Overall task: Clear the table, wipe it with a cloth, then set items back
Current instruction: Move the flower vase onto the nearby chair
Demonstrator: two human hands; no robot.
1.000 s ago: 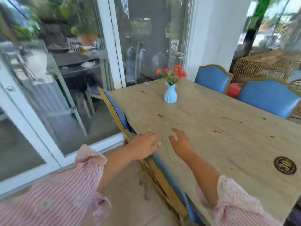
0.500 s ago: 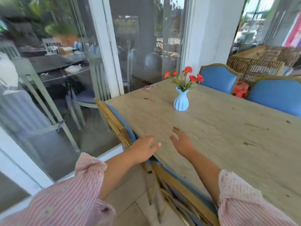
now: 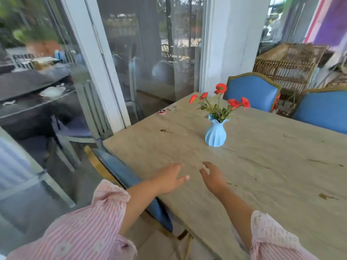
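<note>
head | vase (image 3: 215, 135) beyond both hands (empty, spread) | table (image 3: 272, 166)

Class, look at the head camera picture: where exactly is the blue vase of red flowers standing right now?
The blue vase stands upright on the stone table, ahead of both open hands and nearer the right hand, towards the table's window end.

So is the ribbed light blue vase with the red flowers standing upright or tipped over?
Upright. The ribbed light blue vase stands on its base on the stone table, red flowers rising from its mouth.
</note>
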